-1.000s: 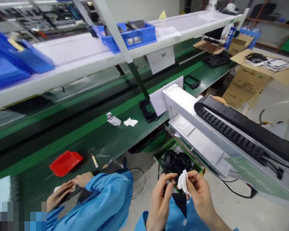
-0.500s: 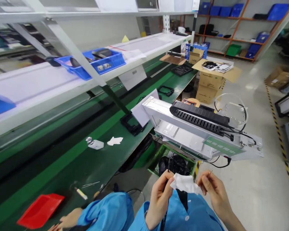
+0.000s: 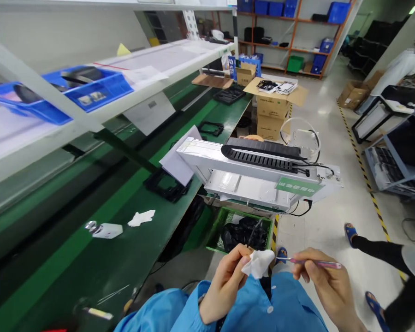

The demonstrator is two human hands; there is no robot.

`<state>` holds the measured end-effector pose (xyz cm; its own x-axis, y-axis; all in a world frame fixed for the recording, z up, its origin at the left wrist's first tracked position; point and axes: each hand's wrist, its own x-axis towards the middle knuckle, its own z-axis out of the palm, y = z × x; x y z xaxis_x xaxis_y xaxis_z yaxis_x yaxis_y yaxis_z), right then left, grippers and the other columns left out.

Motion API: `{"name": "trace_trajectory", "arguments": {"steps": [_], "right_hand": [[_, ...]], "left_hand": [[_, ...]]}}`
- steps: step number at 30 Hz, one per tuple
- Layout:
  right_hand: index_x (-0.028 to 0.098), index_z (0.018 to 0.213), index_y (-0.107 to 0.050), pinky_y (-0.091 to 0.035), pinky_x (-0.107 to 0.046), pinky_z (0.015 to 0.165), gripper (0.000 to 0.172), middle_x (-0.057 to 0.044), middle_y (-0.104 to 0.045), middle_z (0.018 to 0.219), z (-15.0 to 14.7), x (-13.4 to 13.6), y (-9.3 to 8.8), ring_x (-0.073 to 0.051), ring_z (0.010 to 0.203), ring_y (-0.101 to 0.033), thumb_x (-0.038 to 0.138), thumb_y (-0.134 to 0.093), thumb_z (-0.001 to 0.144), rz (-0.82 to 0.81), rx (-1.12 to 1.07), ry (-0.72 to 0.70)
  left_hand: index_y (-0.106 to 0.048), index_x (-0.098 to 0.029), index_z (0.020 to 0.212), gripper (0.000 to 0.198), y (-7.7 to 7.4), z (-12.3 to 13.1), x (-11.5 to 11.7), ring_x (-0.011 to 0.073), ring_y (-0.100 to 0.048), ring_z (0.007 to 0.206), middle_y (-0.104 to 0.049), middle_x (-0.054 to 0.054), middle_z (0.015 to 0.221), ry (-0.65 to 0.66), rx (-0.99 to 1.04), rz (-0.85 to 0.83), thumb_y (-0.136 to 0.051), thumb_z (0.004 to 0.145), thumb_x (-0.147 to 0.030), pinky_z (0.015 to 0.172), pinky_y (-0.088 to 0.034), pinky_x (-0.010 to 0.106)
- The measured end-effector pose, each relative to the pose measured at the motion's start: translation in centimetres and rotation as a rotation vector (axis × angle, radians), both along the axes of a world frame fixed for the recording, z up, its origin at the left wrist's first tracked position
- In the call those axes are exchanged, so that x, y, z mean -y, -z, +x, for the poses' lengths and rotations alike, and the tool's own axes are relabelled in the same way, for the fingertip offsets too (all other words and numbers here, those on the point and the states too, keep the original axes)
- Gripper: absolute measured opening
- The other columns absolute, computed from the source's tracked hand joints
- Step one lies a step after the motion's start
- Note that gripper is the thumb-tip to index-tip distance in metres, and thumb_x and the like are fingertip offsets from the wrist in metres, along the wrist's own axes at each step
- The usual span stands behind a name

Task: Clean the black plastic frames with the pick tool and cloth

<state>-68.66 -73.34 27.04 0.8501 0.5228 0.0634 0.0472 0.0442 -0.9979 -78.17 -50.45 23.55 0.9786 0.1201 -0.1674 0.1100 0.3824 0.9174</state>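
In front of my blue jacket, my left hand [image 3: 226,279] pinches a crumpled white wipe [image 3: 259,263] between thumb and fingers. A thin dark piece rises behind that hand's fingertips; its kind is unclear. My right hand [image 3: 327,281] grips a slim pink-handled tool [image 3: 323,263] like a pen, its thin metal tip pointing left close to the wipe. Whether tip and wipe touch, I cannot tell. On the green bench to the left lie a small white bottle with a metal top [image 3: 105,230] and another white wipe [image 3: 141,217].
A white machine frame [image 3: 207,154] with a black cable chain juts over the bench edge. Below it stands a green crate [image 3: 212,242] holding black items. Black frames [image 3: 166,186] lie on the bench. Another person's legs and blue sandals [image 3: 375,306] are at the right.
The view has swung right. My right hand has moved off the wipe's right side, and the pink tool now shows in it. The wipe is more bunched in my left hand.
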Motion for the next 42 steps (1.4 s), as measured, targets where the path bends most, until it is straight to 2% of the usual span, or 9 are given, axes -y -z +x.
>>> {"name": "trace_trajectory", "arguments": {"steps": [3, 9, 16, 21, 27, 31, 34, 39, 42], "right_hand": [[0.026, 0.122, -0.079, -0.054, -0.028, 0.068, 0.024, -0.009, -0.079, 0.096, 0.5, 0.4, -0.2, -0.019, 0.082, -0.072, 0.033, -0.06, 0.11, -0.044, -0.066, -0.05], [0.023, 0.127, -0.078, -0.054, -0.029, 0.07, 0.035, -0.012, -0.082, 0.102, 1.0, 3.2, 1.4, -0.021, 0.085, -0.075, 0.043, -0.054, 0.112, -0.089, -0.22, -0.229], [0.021, 0.129, -0.076, -0.054, -0.027, 0.069, 0.033, -0.013, -0.082, 0.105, 2.0, 8.4, 3.1, -0.018, 0.084, -0.076, 0.04, -0.058, 0.111, -0.007, -0.233, -0.157], [0.019, 0.126, -0.079, -0.051, -0.023, 0.065, 0.027, -0.014, -0.083, 0.106, 4.1, 15.8, 5.7, -0.017, 0.083, -0.078, 0.034, -0.064, 0.109, 0.186, -0.427, -0.305], [0.019, 0.119, -0.081, -0.045, -0.021, 0.057, 0.029, -0.013, -0.084, 0.099, 7.4, 27.1, 8.2, -0.017, 0.074, -0.079, 0.041, -0.067, 0.107, 0.378, -0.55, -0.314], [0.018, 0.12, -0.081, -0.045, -0.021, 0.057, 0.028, -0.015, -0.084, 0.098, 9.7, 33.9, 7.7, -0.018, 0.075, -0.08, 0.038, -0.069, 0.106, 0.43, -0.569, -0.265], [0.02, 0.12, -0.081, -0.044, -0.022, 0.059, 0.027, -0.013, -0.084, 0.098, 11.2, 38.4, 6.8, -0.016, 0.074, -0.078, 0.038, -0.069, 0.105, 0.463, -0.547, -0.171], [0.018, 0.119, -0.082, -0.045, -0.024, 0.062, 0.028, -0.013, -0.083, 0.096, 13.4, 43.9, 6.2, -0.016, 0.075, -0.076, 0.038, -0.066, 0.107, 0.471, -0.499, 0.001], [0.019, 0.117, -0.083, -0.044, -0.026, 0.06, 0.029, -0.013, -0.083, 0.093, 15.0, 45.8, 6.3, -0.018, 0.072, -0.075, 0.041, -0.068, 0.105, 0.481, -0.48, 0.107]], "left_hand": [[-0.053, -0.019, 0.087, 0.046, 0.1, -0.2, 0.2, 0.0056, -0.028, 0.055, -0.043, -0.005, 0.073, 0.092, 0.02, 0.045, -0.054, 0.105, -0.062, 0.049, -0.023, 0.021], [-0.06, -0.018, 0.092, 0.038, -0.9, 1.5, 1.6, 0.007, -0.033, 0.055, -0.048, -0.003, 0.07, 0.257, 0.043, 0.194, -0.051, 0.109, -0.051, 0.052, -0.027, 0.022], [-0.061, -0.019, 0.093, 0.041, -2.6, 4.9, 6.8, 0.0101, -0.03, 0.059, -0.041, -0.004, 0.071, 0.412, 0.029, 0.383, -0.048, 0.11, -0.054, 0.055, -0.025, 0.026], [-0.059, -0.02, 0.089, 0.04, -2.5, 7.8, 13.0, 0.0098, -0.026, 0.058, -0.038, -0.005, 0.069, 0.522, -0.02, 0.477, -0.05, 0.109, -0.054, 0.055, -0.022, 0.028], [-0.056, -0.019, 0.089, 0.045, -1.3, 13.3, 24.1, 0.0093, -0.026, 0.059, -0.038, -0.005, 0.07, 0.557, -0.103, 0.503, -0.046, 0.109, -0.058, 0.053, -0.02, 0.026], [-0.058, -0.018, 0.09, 0.049, -1.5, 17.5, 31.6, 0.0103, -0.032, 0.063, -0.045, -0.003, 0.073, 0.62, -0.112, 0.497, -0.046, 0.107, -0.062, 0.056, -0.024, 0.025], [-0.058, -0.018, 0.089, 0.049, -2.1, 20.6, 35.9, 0.0115, -0.036, 0.067, -0.047, -0.002, 0.074, 0.692, -0.085, 0.498, -0.045, 0.107, -0.062, 0.058, -0.027, 0.025], [-0.061, -0.018, 0.089, 0.051, -2.4, 26.0, 41.2, 0.0131, -0.043, 0.07, -0.054, 0.0, 0.076, 0.829, -0.011, 0.513, -0.047, 0.105, -0.065, 0.063, -0.034, 0.025], [-0.068, -0.018, 0.106, 0.048, -2.1, 29.2, 43.5, 0.0132, -0.045, 0.069, -0.057, 0.0, 0.079, 0.847, 0.01, 0.542, -0.049, 0.106, -0.062, 0.062, -0.034, 0.025]]}}
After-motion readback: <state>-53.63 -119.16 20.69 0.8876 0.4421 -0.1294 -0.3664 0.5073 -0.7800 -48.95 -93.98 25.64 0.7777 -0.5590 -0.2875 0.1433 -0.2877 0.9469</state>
